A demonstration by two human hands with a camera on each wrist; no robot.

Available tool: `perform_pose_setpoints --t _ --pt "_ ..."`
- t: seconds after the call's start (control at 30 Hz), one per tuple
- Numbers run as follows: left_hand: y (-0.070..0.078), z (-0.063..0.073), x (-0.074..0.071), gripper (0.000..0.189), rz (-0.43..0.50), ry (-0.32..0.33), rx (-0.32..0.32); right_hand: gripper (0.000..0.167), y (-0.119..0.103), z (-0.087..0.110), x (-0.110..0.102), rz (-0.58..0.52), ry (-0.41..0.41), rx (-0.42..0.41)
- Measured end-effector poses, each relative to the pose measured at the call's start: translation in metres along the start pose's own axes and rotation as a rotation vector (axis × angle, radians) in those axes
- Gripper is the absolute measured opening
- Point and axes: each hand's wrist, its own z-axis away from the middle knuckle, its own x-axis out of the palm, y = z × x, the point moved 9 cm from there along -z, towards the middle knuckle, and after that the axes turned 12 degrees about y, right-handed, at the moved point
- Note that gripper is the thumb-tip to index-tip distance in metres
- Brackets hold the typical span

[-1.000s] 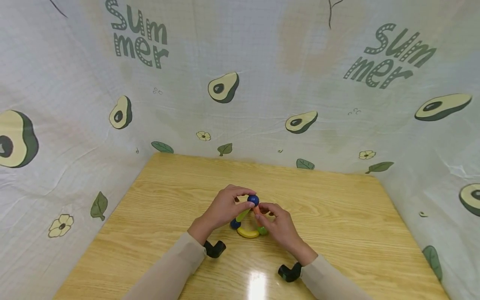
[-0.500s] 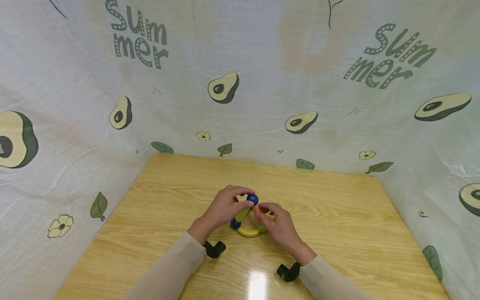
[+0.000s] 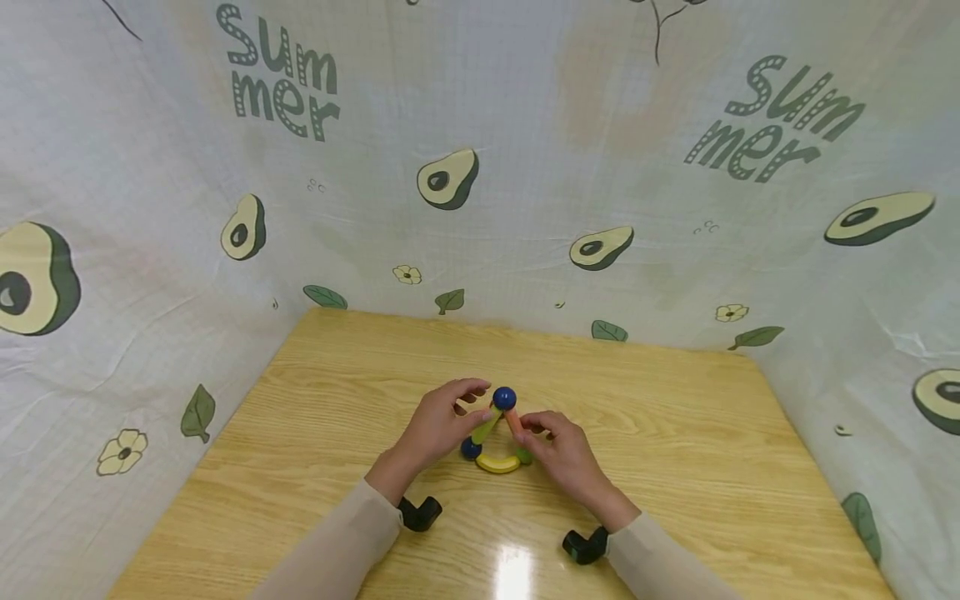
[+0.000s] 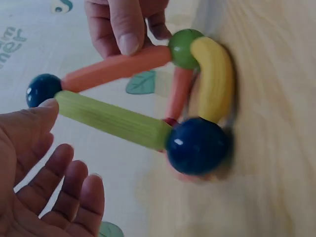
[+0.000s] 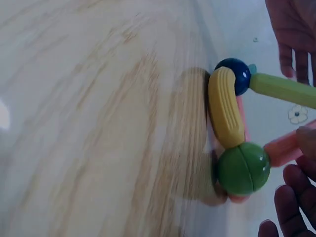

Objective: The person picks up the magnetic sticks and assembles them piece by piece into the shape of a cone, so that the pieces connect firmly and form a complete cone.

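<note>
A frame of magnetic rods and balls stands on the table. At its top sits a blue ball (image 3: 505, 398); a light green rod (image 4: 113, 120) and a coral rod (image 4: 116, 67) slope down from it. The green rod ends at a second blue ball (image 4: 198, 146), the coral one at a green ball (image 5: 244, 169). A curved yellow rod (image 5: 226, 106) joins these two lower balls. More coral pieces show partly hidden behind. My left hand (image 3: 438, 425) has its fingers spread off the frame, its thumb at the top ball. My right hand (image 3: 562, 454) pinches the coral rod.
The wooden table (image 3: 675, 467) extends around the frame. A white cloth (image 3: 517, 192) printed with avocados and leaves hangs behind and at both sides. Black wrist mounts (image 3: 422, 513) sit close above the tabletop under both wrists.
The left fingers have let go of the top blue ball and drawn back left, with the thumb lower. The right hand has slid slightly down the coral rod, still holding it.
</note>
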Motion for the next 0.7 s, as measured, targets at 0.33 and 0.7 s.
perform_pose_setpoints --t 0.33,0.7 --pt "-0.053 0.029 0.012 0.031 -0.128 -0.104 -0.134 0.02 0.018 0.009 0.002 0.038 -0.106 -0.022" --pt "-0.058 0.03 0.021 0.031 -0.141 -0.103 -0.088 0.022 0.025 0.014 0.003 0.025 -0.1 0.031"
